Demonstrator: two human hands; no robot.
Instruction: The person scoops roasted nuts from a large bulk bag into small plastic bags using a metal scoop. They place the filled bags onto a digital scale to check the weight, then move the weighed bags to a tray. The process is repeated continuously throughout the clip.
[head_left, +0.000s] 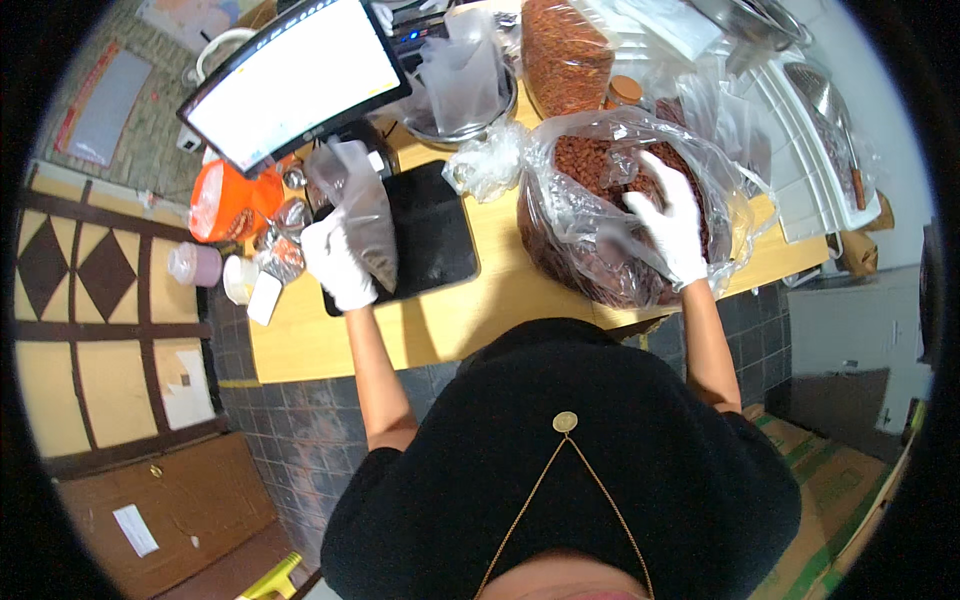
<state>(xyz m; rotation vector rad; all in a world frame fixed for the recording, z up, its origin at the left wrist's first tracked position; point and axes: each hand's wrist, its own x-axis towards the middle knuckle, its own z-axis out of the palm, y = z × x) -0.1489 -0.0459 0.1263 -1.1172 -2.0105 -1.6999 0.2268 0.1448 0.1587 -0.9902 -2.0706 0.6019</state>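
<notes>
My left hand, in a white glove, grips the side of a clear plastic bag. That bag stands over a flat black platform, with a little dark material in its bottom. My right hand, also gloved in white, reaches into the mouth of a large clear plastic bag full of small reddish-brown pieces. Its thumb and fingers are apart above the pieces, with no held thing visible between them. Beside its fingertips is a crumpled bit of clear plastic.
A monitor rises at the back left, near an orange bag. Behind the platform, a metal bowl holds plastic bags. Crumpled plastic lies between platform and large bag. A bag of orange-brown shreds, a lidded jar and a white rack stand farther right.
</notes>
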